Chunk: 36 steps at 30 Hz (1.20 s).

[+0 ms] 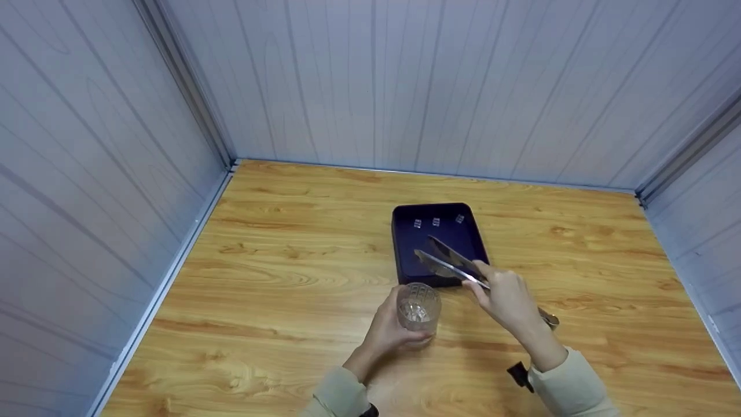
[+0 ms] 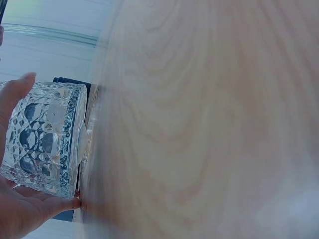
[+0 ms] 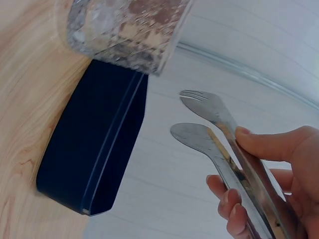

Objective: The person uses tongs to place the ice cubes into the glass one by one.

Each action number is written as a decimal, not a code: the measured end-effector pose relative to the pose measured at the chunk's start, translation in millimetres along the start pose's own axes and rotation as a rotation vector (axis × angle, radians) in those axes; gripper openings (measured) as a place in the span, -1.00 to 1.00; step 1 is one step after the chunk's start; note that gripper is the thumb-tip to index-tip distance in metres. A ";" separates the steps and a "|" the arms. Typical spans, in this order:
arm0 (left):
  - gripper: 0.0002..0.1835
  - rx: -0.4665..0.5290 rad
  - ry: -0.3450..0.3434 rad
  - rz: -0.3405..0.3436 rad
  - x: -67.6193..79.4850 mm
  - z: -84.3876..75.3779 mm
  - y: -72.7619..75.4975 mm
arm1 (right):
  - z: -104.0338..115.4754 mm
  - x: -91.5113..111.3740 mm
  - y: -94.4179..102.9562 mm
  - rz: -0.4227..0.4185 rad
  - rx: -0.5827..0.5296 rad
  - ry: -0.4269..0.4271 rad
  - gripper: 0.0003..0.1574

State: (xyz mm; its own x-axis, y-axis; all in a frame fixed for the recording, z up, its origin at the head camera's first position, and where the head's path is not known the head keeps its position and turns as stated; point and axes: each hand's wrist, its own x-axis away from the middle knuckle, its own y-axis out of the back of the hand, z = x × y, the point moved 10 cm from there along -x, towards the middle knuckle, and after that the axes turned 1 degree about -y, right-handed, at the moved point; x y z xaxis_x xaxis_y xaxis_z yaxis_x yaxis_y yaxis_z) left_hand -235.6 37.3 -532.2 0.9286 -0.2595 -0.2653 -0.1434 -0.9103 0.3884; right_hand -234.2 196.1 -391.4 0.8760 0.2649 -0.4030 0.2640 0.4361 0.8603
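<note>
My left hand (image 1: 389,324) grips a clear patterned glass (image 1: 427,317) from its left side, close to the tabletop in front of the tray. Clear pieces show inside the glass. Metal tongs (image 1: 457,272) are held in my right hand (image 1: 509,298), with their two ends apart over the dark blue tray (image 1: 403,263). Nothing sits between the ends. In the right wrist view one end of the tongs (image 3: 207,107) has fork-like prongs and the other (image 3: 192,137) is spoon-shaped. Three small clear cubes (image 1: 436,222) lie toward the tray's far side.
The wooden table (image 1: 289,260) is enclosed by pale panel walls (image 1: 370,87) at the back, left and right. A small black item (image 1: 519,375) shows beside my right sleeve (image 1: 570,385).
</note>
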 end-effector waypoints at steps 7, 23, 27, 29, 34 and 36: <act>-0.02 -0.012 0.015 0.001 0.0 0.9 0.3 | -11.3 -8.4 -7.8 0.024 0.026 -0.036 -0.52; -0.04 0.006 -0.005 -0.004 -0.7 -2.1 2.5 | -30.4 -29.3 -28.6 0.056 0.091 -0.080 -0.48; -0.04 0.015 -0.024 -0.009 -1.1 -3.0 2.7 | -37.2 -35.9 -36.9 0.082 0.103 -0.094 -0.49; -0.04 0.018 -0.032 -0.012 -0.9 -3.2 2.3 | -40.2 -39.3 -41.3 0.096 0.103 -0.097 -0.50; -0.04 0.015 -0.031 -0.010 -0.2 -1.7 0.6 | -47.6 -47.2 -51.2 0.123 0.110 -0.113 -0.49; -0.03 0.012 -0.025 -0.007 -0.1 -1.0 0.2 | -50.5 -49.6 -55.1 0.138 0.112 -0.126 -0.49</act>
State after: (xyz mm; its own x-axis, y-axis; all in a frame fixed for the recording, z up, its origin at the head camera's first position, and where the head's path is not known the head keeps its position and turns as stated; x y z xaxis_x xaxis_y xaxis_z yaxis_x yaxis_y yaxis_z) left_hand -235.4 37.5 -531.2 0.9206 -0.2609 -0.2904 -0.1411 -0.9160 0.3756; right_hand -312.6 202.3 -434.6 0.9485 0.2030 -0.2432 0.1753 0.3031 0.9367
